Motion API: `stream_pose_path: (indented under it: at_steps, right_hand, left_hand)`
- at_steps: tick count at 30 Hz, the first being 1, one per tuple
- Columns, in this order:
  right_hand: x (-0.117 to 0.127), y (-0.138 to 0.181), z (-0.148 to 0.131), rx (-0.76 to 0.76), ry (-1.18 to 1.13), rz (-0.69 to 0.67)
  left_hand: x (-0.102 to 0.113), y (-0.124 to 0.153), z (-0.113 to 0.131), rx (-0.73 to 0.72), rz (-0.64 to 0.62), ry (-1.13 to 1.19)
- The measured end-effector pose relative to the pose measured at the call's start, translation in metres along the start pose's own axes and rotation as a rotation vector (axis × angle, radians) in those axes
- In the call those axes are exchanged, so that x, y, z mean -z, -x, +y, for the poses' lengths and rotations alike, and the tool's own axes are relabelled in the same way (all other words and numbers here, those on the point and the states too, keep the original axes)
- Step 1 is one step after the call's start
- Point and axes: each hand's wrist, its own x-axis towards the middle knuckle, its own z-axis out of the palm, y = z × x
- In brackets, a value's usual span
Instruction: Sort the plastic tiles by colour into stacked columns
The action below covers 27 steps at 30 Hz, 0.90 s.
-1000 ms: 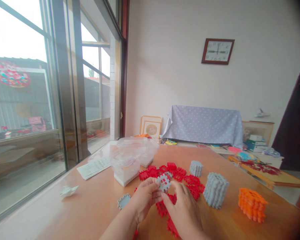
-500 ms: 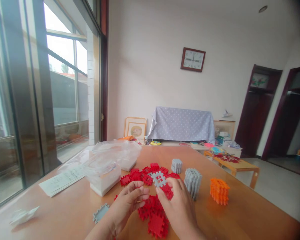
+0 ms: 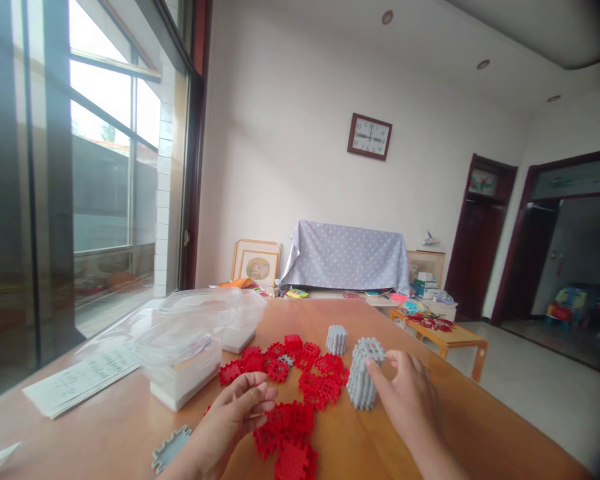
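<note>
The right hand [image 3: 410,393] is narrowed at the tips, with thumb and forefinger pinching a gray windowed piece [image 3: 373,348] by its near and right edges. The left hand [image 3: 240,403] is half curled and loose, and nothing shows between its fingers.

The gray windowed piece is at the top of the tall gray stack [image 3: 363,387], lying roughly flat across it. Whether it rests on the top layer or hangs just above it, I cannot tell. The stack's long axis runs upright, so the piece's face lies across that axis, and the relation that matters is how squarely its toothed outline lines up with the layers beneath. The right hand is much the nearer, just beside the tall gray stack on its right; the left hand is well apart, to the stack's left.

Red toothed pieces [image 3: 323,387] spread to the left of the stack, the closest just beside it, others toward the person. The short gray stack [image 3: 337,340] stands beyond it, slightly left. Farther left of it are a loose gray piece [image 3: 170,450], clear plastic boxes [image 3: 180,390] and paper sheets [image 3: 83,380]. Well beyond it, past the table [image 3: 365,447], hangs a dotted cloth [image 3: 350,257].
</note>
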Motion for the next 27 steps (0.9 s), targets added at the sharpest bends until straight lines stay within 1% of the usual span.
stream_pose_path:
  at_steps: [6, 10, 13, 15, 16, 18, 20, 23, 24, 25, 27]
  right_hand:
    - [-0.004, -0.004, 0.004, -0.025, -0.001, -0.023]
    - [0.001, -0.001, 0.004, 0.001, -0.105, 0.044]
    - [0.005, 0.008, -0.008, 0.074, -0.248, 0.071]
    - [0.006, 0.019, -0.026, 0.129, -0.344, 0.033]
    - [0.005, 0.025, -0.037, 0.161, -0.393, -0.006]
    - [0.002, 0.038, -0.064, 0.233, -0.481, -0.129]
    - [-0.002, 0.053, -0.094, 0.320, -0.545, -0.294]
    - [-0.006, 0.076, -0.140, 0.479, -0.549, -0.561]
    - [-0.008, 0.082, -0.154, 0.515, -0.548, -0.630]
    - [-0.009, 0.088, -0.167, 0.541, -0.538, -0.672]
    - [-0.015, 0.098, -0.191, 0.630, -0.502, -0.759]
  left_hand:
    - [0.002, -0.004, -0.002, -0.013, 0.023, -0.027]
    - [0.001, -0.003, 0.001, -0.032, 0.046, -0.015]
    - [0.003, 0.001, 0.007, -0.090, 0.085, 0.001]
    - [0.008, 0.004, 0.013, -0.166, 0.122, -0.026]
    - [0.011, 0.005, 0.016, -0.223, 0.151, -0.057]
    - [0.020, 0.007, 0.022, -0.361, 0.262, -0.118]
    - [0.029, 0.007, 0.027, -0.480, 0.398, -0.178]
    - [0.041, 0.008, 0.034, -0.615, 0.556, -0.209]
    - [0.043, 0.008, 0.036, -0.643, 0.589, -0.207]
    - [0.045, 0.008, 0.037, -0.663, 0.611, -0.206]
    - [0.045, 0.009, 0.038, -0.685, 0.618, -0.230]
